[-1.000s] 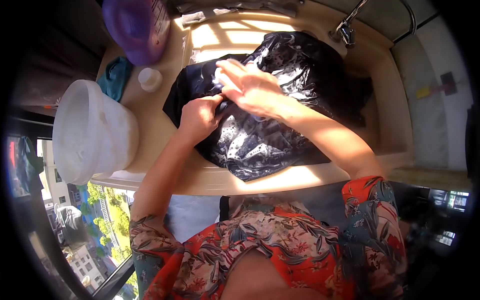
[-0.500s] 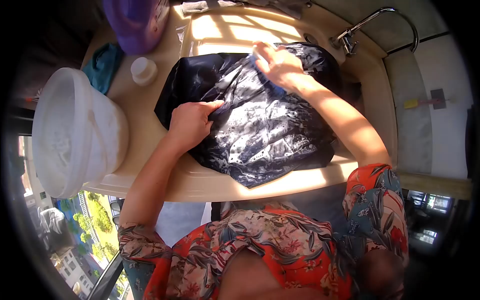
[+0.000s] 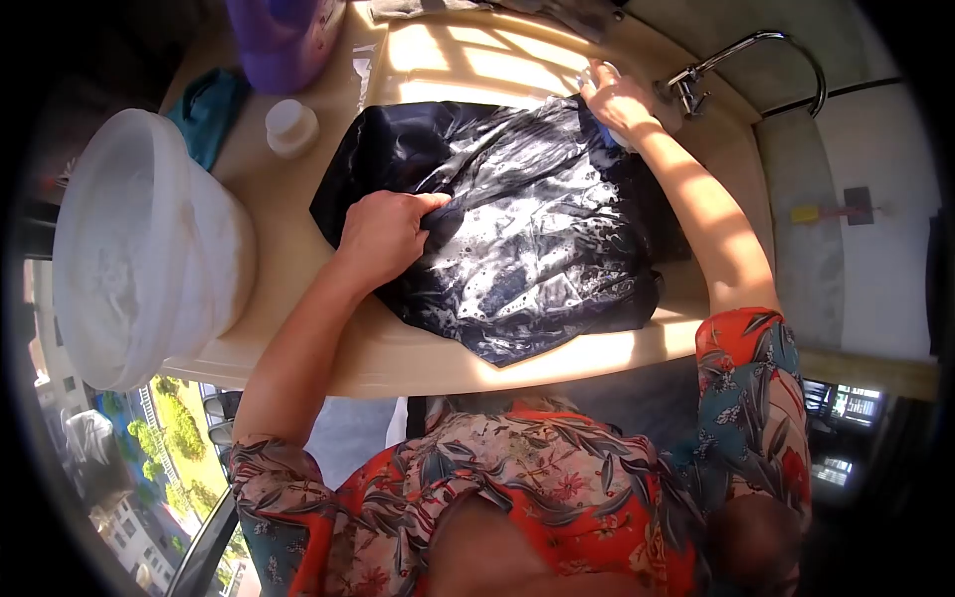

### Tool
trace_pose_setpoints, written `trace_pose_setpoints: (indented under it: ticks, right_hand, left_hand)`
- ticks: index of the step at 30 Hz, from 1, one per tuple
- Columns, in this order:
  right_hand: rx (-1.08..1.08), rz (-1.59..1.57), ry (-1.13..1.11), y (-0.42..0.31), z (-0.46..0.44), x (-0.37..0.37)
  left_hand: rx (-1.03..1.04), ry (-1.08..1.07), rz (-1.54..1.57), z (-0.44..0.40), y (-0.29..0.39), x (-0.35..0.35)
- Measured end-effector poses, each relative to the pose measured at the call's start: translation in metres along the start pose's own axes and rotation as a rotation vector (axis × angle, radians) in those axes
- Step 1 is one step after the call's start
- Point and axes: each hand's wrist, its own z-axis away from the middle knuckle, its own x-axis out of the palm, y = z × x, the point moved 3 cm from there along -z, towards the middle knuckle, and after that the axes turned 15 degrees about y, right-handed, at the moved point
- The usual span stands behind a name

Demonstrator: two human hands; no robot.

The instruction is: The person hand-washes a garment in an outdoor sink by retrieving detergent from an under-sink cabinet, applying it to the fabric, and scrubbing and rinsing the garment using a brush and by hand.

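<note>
Through the head camera I had both hands in view, well apart from each other over a soapy dark cloth (image 3: 527,239). The cloth lay spread across the beige sink (image 3: 428,380), its near corner reaching down onto the front rim, white suds streaked over its middle and right parts, its left end smoother and glossy.

I saw the left hand (image 3: 383,239) set on the left part of the cloth, its fingers curled and the index finger stretched to the right against the fabric; I could not tell whether a fold was pinched beneath it. The right hand (image 3: 619,104) was at the far right corner of the cloth, bent around a blue-and-white object (image 3: 609,135) that it mostly hid, so I could not make out what that was.

Just beyond the right hand I had the metal tap (image 3: 686,82), its spout curving off to the right. Past the cloth, barred sunlight fell on the far part of the sink. On the left stood a white bucket (image 3: 217,244), with a teal cloth (image 3: 207,111) behind it, a small white cap (image 3: 290,129) to its right, and a purple bottle (image 3: 284,45) farther back.
</note>
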Motion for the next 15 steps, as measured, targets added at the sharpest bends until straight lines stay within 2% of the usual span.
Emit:
trace_pose_setpoints:
  ticks: [1, 2, 3, 4, 6, 9, 11, 13, 14, 15]
  right_hand:
    - [0.074, -0.123, 0.037, -0.006, 0.000, -0.001]
    - [0.102, -0.150, 0.008, -0.047, 0.023, -0.010]
    - [-0.007, -0.298, 0.067, -0.082, 0.052, -0.010]
    - [-0.168, -0.392, 0.000, -0.116, 0.088, -0.011]
    - [-0.372, -0.417, 0.029, -0.131, 0.116, -0.010]
    - [-0.070, -0.140, 0.140, -0.039, 0.038, -0.004]
    - [-0.027, -0.095, 0.196, -0.007, 0.012, 0.003]
    - [-0.134, -0.100, 0.272, -0.015, 0.010, 0.015]
    - [-0.138, -0.174, 0.304, -0.059, 0.047, -0.004]
    - [0.029, -0.354, -0.049, -0.089, 0.077, -0.006]
  left_hand:
    - [0.023, 0.011, 0.007, 0.000, 0.001, 0.000]
    - [0.043, 0.030, 0.011, 0.000, 0.001, 0.000]
    - [0.058, 0.052, 0.015, 0.001, 0.001, 0.001]
    - [0.042, 0.043, 0.003, 0.003, 0.000, 0.001]
    - [0.031, 0.015, -0.035, 0.003, 0.000, -0.001]
    - [0.117, 0.094, 0.068, 0.007, 0.001, 0.000]
    - [0.080, 0.055, 0.041, 0.005, 0.002, 0.002]
    - [0.068, 0.031, 0.021, 0.005, 0.004, 0.002]
    - [0.070, 0.036, 0.011, 0.004, 0.003, 0.001]
    - [0.064, 0.040, 0.001, 0.005, 0.001, 0.001]
